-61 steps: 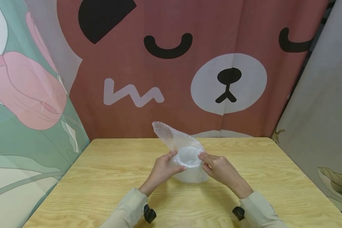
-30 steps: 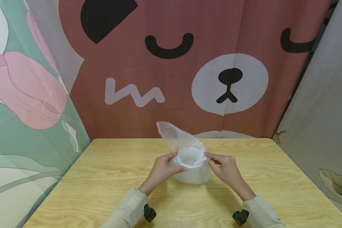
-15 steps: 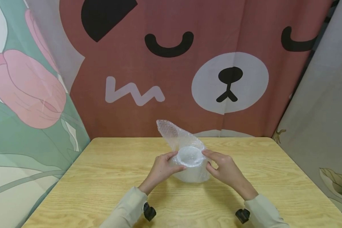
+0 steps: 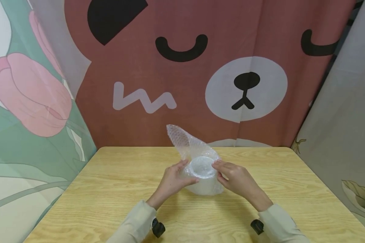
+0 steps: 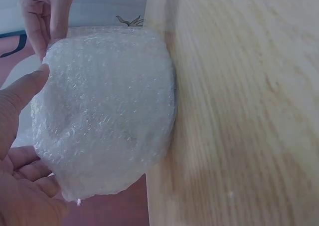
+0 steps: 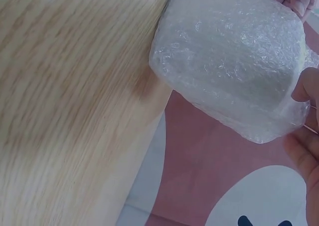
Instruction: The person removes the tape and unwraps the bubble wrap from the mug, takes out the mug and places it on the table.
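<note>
- We see a pale yellow wood-grain table (image 4: 109, 192) with rounded far corners.
- Behind it we see a reddish-brown curtain (image 4: 134, 131) printed with a bear's face: black closed eyes, a white muzzle and a pale zigzag on the cheek.
- On the left we have a green-and-white curtain (image 4: 21, 155) with pink tulips; on the right, a grey curtain (image 4: 328, 125) with brownish leaves.
- Near the middle of the table we find a rounded bundle of clear, whitish bubble wrap (image 4: 202, 187), its base seemingly meeting the wood; we cannot tell what is inside.
- Its top shows a pale oval rim facing up, and behind that a loose, pointed flap (image 4: 187, 141) of wrap rises leftward. The wrist views show us a glossy, crinkled surface.
- The left hand (image 4: 174, 177) grips the bundle's left side, thumb near the front of the rim.
- The right hand (image 4: 237, 176) pinches the wrap at the rim's right edge.
</note>
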The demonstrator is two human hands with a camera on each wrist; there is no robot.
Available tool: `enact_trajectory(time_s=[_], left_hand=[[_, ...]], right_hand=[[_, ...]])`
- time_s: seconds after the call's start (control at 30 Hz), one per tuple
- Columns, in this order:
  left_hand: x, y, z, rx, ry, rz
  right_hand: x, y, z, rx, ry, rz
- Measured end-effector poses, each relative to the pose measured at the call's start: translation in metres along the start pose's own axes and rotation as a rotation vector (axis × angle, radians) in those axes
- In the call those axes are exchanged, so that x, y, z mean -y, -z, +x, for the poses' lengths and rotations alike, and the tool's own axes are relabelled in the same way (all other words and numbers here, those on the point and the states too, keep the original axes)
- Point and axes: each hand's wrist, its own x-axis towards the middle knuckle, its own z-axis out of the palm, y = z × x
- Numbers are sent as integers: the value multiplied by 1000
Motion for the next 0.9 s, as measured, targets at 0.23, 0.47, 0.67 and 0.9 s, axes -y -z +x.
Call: enact_trajectory(time_s=[0.23, 0.47, 0.67, 0.9], left_hand=[[3, -5, -1, -23, 10, -4], [2, -6, -1, -27, 19, -7], [2, -6, -1, -19, 29, 2], [3, -6, 0, -22, 10, 24]], right_hand=[[-1, 0, -2, 8, 22, -18], [-3, 0, -4, -6, 47, -22], [-2, 1, -3, -19, 21, -7], [-2, 1, -2, -60, -4, 15]])
